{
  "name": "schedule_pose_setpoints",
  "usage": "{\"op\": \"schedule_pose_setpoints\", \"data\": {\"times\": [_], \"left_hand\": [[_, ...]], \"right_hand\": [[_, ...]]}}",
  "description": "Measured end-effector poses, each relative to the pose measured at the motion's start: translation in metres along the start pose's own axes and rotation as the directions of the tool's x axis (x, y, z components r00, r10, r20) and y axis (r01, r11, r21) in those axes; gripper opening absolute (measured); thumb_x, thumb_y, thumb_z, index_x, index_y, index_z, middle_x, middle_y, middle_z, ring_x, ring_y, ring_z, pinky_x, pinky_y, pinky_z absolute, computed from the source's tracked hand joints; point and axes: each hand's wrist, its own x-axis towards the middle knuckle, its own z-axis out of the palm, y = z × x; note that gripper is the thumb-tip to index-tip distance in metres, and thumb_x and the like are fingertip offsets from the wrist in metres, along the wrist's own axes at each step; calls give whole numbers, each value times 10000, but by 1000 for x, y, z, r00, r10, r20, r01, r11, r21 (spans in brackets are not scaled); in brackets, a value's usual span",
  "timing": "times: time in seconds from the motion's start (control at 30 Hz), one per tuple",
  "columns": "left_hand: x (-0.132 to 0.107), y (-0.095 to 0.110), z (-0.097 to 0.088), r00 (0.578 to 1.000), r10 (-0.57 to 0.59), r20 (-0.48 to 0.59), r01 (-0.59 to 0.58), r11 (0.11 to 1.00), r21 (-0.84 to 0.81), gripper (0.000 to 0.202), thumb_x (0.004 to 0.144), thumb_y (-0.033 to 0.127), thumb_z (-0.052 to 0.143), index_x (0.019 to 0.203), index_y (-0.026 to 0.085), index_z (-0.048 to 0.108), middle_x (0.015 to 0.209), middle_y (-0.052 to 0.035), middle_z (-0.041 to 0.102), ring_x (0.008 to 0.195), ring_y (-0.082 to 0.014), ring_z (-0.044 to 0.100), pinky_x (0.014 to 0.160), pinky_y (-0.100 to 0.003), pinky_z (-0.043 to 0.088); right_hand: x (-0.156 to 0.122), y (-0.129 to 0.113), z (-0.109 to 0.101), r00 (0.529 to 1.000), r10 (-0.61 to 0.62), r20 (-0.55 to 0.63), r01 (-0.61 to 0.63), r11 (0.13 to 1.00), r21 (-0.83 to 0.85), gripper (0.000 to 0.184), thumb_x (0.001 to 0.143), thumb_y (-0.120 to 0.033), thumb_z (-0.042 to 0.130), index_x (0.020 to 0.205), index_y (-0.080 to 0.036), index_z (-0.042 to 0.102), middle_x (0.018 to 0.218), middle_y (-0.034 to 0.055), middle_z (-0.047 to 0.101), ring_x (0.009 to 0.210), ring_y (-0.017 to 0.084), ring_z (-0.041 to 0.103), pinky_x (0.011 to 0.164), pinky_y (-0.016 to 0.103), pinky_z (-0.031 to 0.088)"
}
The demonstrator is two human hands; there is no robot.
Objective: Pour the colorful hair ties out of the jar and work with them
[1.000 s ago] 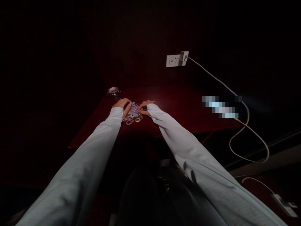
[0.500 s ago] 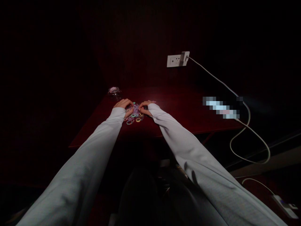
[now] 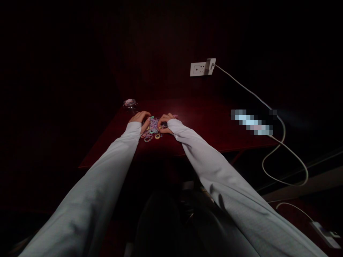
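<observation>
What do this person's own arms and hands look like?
Long, plain, pale grey sleeves cover the arms. The left sleeve and right sleeve reach the wrists and show creases, with no print visible. The left hand and right hand wear no gloves; finer details are too small to tell.

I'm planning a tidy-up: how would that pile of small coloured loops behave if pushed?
The pile of coloured loops would probably spread apart, being many loose pieces. Overlapping ones may drag others along. The yellow ring, lying flat at the near edge, seems unlikely to roll.
</observation>
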Motion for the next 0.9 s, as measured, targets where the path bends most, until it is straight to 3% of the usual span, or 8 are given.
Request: {"op": "schedule_pose_setpoints", "data": {"times": [0.23,0.53,0.8,0.9], "left_hand": [[5,-13,6,999,41,29,-41,999,2,346,1039,425,381,1084,236,668,1116,-101,728,1077,-269,655,966,-377,498],[0,3,-5,995,79,59,-80,997,10,355,1055,432,386,1033,232,678,1111,-87,719,1067,-250,629,980,-360,496],[2,-1,10,992,124,-14,-122,990,63,271,990,411,486,998,229,686,1064,-92,714,999,-260,641,933,-373,502],[2,-1,12,987,159,23,-160,983,88,275,994,407,489,1019,233,700,1104,-95,722,1001,-260,637,925,-375,507]], "right_hand": [[2,4,2,1000,13,-26,-12,999,31,41,762,-250,808,800,-241,792,969,1,693,998,196,528,985,361,399],[4,0,0,998,23,-62,-18,996,87,72,805,-256,812,784,-213,758,934,5,697,934,177,521,992,357,374],[7,0,0,998,16,-55,-10,994,110,89,818,-300,814,825,-215,788,949,20,703,945,184,516,1008,376,350],[6,-1,1,997,3,-74,6,993,121,116,835,-335,812,844,-221,795,956,23,707,956,189,523,992,365,359]]}}
